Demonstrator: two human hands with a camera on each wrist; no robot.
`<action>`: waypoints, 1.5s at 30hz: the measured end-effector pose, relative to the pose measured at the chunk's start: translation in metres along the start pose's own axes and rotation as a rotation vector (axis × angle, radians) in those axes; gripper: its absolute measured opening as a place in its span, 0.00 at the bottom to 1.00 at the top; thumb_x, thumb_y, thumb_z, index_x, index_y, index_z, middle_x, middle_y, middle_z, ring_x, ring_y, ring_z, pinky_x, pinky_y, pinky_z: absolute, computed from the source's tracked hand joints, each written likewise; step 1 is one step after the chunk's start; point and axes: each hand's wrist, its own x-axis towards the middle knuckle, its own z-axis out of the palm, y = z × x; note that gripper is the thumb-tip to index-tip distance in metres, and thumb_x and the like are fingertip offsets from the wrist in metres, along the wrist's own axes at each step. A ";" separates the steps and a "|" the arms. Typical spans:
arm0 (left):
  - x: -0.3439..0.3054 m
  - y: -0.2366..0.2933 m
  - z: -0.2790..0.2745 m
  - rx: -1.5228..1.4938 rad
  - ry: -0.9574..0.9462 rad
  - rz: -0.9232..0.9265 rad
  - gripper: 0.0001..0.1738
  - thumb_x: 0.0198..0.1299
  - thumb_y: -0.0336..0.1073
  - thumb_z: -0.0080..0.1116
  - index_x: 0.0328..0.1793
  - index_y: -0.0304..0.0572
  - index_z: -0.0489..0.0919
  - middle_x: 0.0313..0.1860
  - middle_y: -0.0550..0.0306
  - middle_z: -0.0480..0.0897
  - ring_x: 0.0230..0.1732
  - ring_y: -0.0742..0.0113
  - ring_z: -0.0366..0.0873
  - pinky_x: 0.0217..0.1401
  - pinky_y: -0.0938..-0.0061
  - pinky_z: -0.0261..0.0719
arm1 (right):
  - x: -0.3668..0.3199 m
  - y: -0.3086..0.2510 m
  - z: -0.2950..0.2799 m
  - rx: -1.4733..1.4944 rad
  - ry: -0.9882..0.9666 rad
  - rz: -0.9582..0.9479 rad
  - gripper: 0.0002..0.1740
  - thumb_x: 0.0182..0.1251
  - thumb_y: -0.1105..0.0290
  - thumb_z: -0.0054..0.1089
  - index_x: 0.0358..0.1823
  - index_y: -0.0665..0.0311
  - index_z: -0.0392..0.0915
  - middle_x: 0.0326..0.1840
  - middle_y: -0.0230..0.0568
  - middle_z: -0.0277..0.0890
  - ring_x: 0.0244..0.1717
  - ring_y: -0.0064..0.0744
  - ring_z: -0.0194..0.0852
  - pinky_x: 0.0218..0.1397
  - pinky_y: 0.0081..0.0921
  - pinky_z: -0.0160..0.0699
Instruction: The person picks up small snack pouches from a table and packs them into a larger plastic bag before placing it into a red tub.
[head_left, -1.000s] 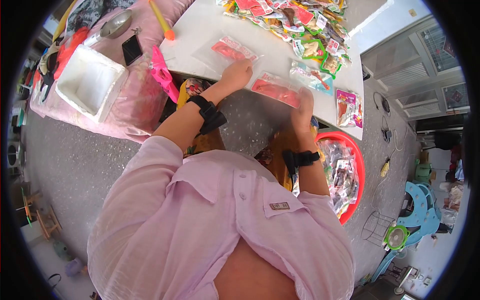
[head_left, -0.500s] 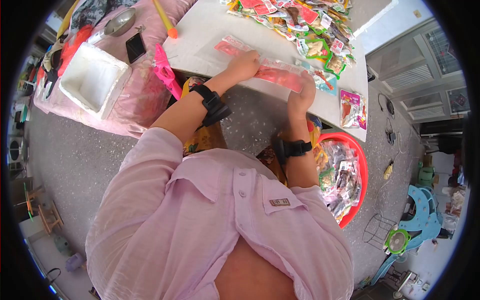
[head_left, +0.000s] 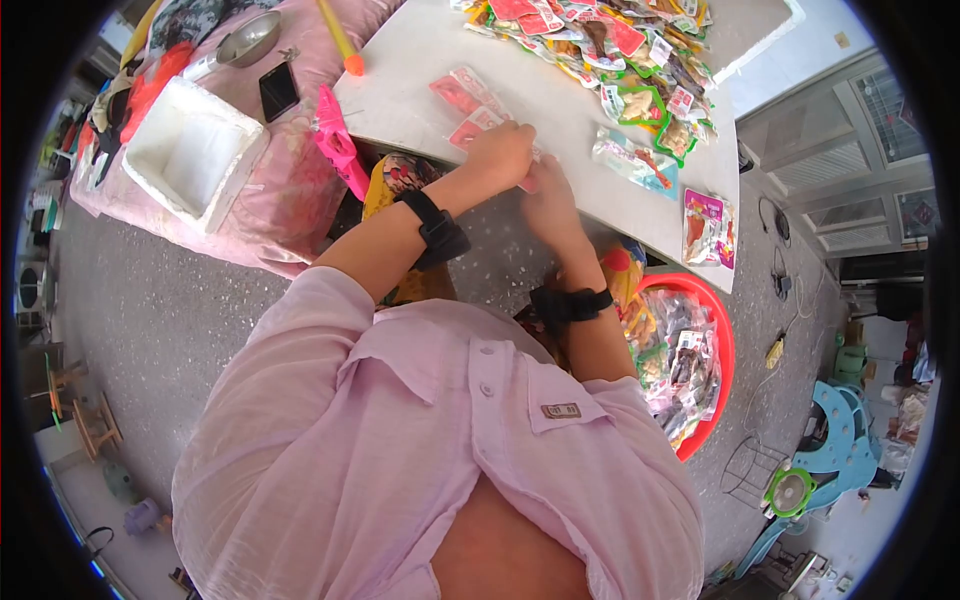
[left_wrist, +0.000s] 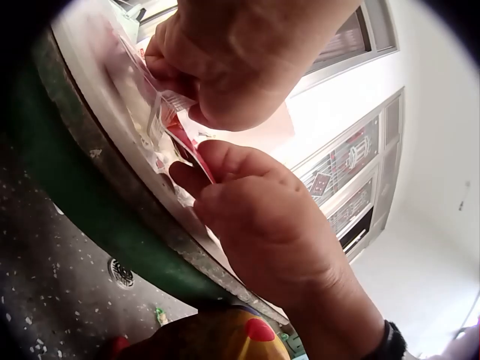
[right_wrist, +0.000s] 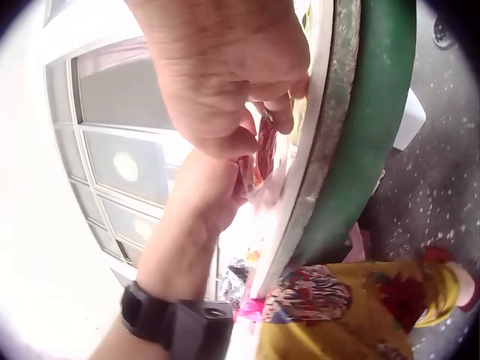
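Observation:
Close together at the table's near edge, my left hand and right hand both pinch a clear food packet with red contents. Most of that packet is hidden behind the fingers. In the left wrist view, its red edge shows between the two hands, the right thumb and fingers on it. The right wrist view shows dark red contents under the right fingertips. Just beyond my left hand, clear plastic with red printing lies on the white table, partly overlapped by the hand.
Many colourful food packets are heaped at the table's far side. A blue-and-clear packet and a purple one lie to the right. Below stands a red basin full of packets. A white foam box sits at left.
The right hand has moved left to meet the left hand, bringing the red packet along. That packet was spread flat and is now bunched between the hands. The left hand has shifted slightly right.

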 end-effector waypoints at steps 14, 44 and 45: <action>-0.002 0.009 0.008 -0.088 0.033 0.018 0.08 0.49 0.34 0.45 0.30 0.37 0.69 0.30 0.45 0.72 0.33 0.48 0.72 0.34 0.59 0.69 | 0.002 -0.020 0.013 0.713 0.555 0.573 0.20 0.50 0.83 0.44 0.47 0.71 0.58 0.41 0.42 0.64 0.40 0.29 0.67 0.36 0.24 0.73; 0.046 -0.037 0.003 -0.313 -0.185 0.192 0.09 0.50 0.36 0.44 0.30 0.37 0.69 0.29 0.46 0.73 0.34 0.49 0.70 0.36 0.61 0.66 | -0.003 0.051 -0.017 -0.250 0.297 0.049 0.11 0.49 0.79 0.44 0.37 0.72 0.67 0.37 0.54 0.69 0.40 0.49 0.67 0.44 0.35 0.66; 0.055 -0.040 -0.006 -0.349 -0.216 0.206 0.09 0.50 0.36 0.45 0.30 0.37 0.70 0.29 0.46 0.73 0.34 0.50 0.71 0.35 0.62 0.66 | -0.003 0.049 -0.017 -0.260 0.273 0.032 0.12 0.47 0.79 0.45 0.36 0.71 0.68 0.37 0.53 0.69 0.40 0.50 0.66 0.44 0.38 0.65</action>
